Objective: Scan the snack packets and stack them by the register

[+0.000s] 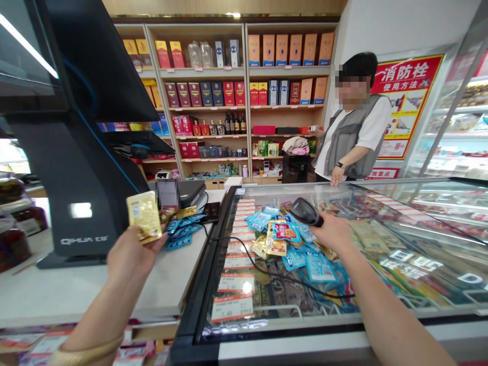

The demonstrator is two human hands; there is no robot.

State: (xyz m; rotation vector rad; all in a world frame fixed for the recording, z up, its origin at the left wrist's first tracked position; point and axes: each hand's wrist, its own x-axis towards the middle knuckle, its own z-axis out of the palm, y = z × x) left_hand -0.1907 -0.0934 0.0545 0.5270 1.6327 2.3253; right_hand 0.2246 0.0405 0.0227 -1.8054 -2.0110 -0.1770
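Shop shelving [236,96] of pale wood fills the back wall, stacked with boxed bottles, and a glass-topped freezer [400,239] with a black rim runs across the front beside a white counter [76,290].

A flat, glossy gold packet [144,217], rectangular with crimped ends, is pinched upright between thumb and fingers of the left hand [129,256], raised above the counter's near edge. A gold bangle [86,353] circles that wrist. The right hand [333,231] is wrapped around the grip of a black barcode scanner [305,211], smooth and rounded, its head pointing left toward the packet; the two are well apart, with the freezer's rim between them. A thin black cable [274,274] curls from the scanner across the glass.

Directly under the scanner lies a loose heap of snack packets [285,244], mostly shiny blue foil with some yellow and red ones, overlapping on the glass. A smaller fan of blue packets [183,231] lies on the counter just beside the gold packet. Price labels [234,290] sit in a row beneath the glass along the freezer's left edge.

Left of the raised hand, a matte black checkout terminal [76,168] stands close, narrowing the room on that side; the near part of the counter is bare.

Another person in a grey vest [348,137] stands behind the freezer, one hand [337,175] resting on its far edge, before a red notice [406,96].
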